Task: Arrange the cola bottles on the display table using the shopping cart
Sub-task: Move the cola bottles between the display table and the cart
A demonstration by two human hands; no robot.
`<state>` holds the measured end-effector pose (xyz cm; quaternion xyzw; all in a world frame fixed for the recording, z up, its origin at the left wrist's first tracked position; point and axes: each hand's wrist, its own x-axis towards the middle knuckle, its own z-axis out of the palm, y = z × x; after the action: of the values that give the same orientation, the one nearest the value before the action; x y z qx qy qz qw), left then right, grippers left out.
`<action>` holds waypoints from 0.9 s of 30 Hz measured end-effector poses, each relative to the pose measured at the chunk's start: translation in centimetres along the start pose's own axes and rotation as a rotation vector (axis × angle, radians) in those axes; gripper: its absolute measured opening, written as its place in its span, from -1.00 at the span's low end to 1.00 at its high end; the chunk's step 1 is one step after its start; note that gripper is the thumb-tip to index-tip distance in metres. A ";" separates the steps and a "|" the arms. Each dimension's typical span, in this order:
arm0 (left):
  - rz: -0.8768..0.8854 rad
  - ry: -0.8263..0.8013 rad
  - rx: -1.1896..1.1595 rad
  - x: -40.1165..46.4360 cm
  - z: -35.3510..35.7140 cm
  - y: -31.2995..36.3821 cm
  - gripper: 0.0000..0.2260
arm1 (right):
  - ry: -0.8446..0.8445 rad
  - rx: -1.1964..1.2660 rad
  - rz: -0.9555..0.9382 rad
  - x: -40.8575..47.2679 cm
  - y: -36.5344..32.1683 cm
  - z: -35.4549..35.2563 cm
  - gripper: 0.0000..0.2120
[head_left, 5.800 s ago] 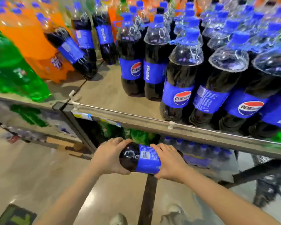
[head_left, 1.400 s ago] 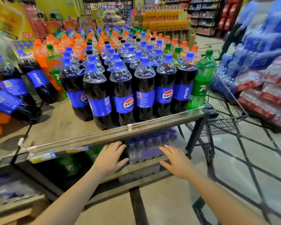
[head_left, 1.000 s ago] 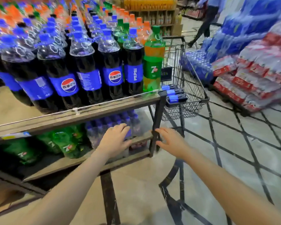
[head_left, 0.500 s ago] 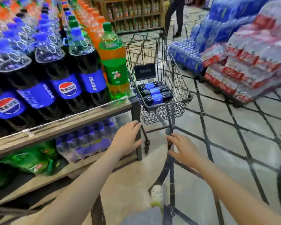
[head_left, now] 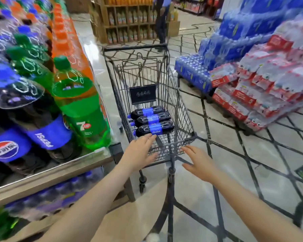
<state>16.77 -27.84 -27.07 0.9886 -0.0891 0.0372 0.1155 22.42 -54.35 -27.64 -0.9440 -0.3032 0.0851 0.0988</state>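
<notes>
We reach both hands toward the near end of the shopping cart [head_left: 175,95]. Our left hand [head_left: 140,152] has a released grip, fingers straight and spread, with the fingertips [head_left: 151,137] at the near wire wall just in front of the nearest cola bottle [head_left: 154,130]; whether they touch the wire we cannot tell. Our right hand [head_left: 198,163] is likewise released, palm down and fingers extended, just beside the cart's near right corner and holding nothing.

We count three cola bottles in the cart's basket, all lying on their sides, side by side, blue labels up and caps toward the left: the nearest one, a middle one [head_left: 152,118] touching it, and a far one [head_left: 148,111] behind that. A dark placard [head_left: 142,94] hangs on the wire panel behind them.

To our left stands the bench [head_left: 59,169], its upper deck packed with upright bottles. At its near corner we can pick out two large cola bottles with blue labels, one [head_left: 42,126] beside another [head_left: 3,149] at the frame edge, and a green lemon-lime bottle [head_left: 80,110] on the corner nearest the cart. Further back the rows of green, blue-capped and orange bottles blur too much to count. The bench's lower shelf [head_left: 47,224] carries a shrink-wrapped pack of small blue-capped bottles [head_left: 51,198].

Across the aisle sit stacked cases of bottled water [head_left: 262,88].
</notes>
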 end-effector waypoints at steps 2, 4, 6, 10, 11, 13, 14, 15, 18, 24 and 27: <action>-0.013 -0.013 0.007 1.9 0.4 -0.2 -0.36 | 0.004 0.011 0.004 1.8 1.6 -0.5 -0.39; -0.035 -0.035 0.005 3.8 0.9 -0.4 -0.36 | 0.004 0.009 0.008 3.8 3.1 -1.1 -0.39; -0.057 -0.037 -0.001 5.7 1.5 -0.7 -0.34 | -0.017 0.021 0.008 5.9 4.9 -1.6 -0.37; -0.135 -0.004 0.013 10.1 2.7 -0.8 -0.38 | -0.041 0.045 -0.060 10.6 8.8 -3.1 -0.37; -0.154 0.004 0.025 11.3 2.9 -0.8 -0.38 | -0.042 0.043 -0.080 12.0 9.8 -3.4 -0.38; -0.208 0.006 0.022 13.7 3.3 -0.7 -0.38 | -0.068 0.040 -0.117 14.6 11.8 -4.2 -0.39; -0.236 0.006 0.017 14.8 3.5 -0.6 -0.38 | -0.082 0.033 -0.134 15.8 12.8 -4.6 -0.39; -0.260 -0.002 0.023 15.8 3.7 -0.5 -0.37 | -0.095 0.022 -0.151 17.0 13.8 -5.0 -0.39; -0.333 -0.024 0.029 18.2 4.4 -0.5 -0.38 | -0.145 0.020 -0.204 20.4 16.2 -5.5 -0.36; -0.412 -0.040 0.030 21.4 6.0 -1.7 -0.33 | -0.186 0.041 -0.310 26.6 18.2 -5.5 -0.35; -0.461 -0.049 0.026 22.3 6.6 -3.8 -0.34 | -0.224 0.044 -0.346 29.7 18.0 -4.2 -0.34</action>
<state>39.68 -29.46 -32.21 0.9849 0.1367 -0.0128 0.1059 57.10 -51.75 -30.87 -0.8601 -0.4679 0.1778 0.0984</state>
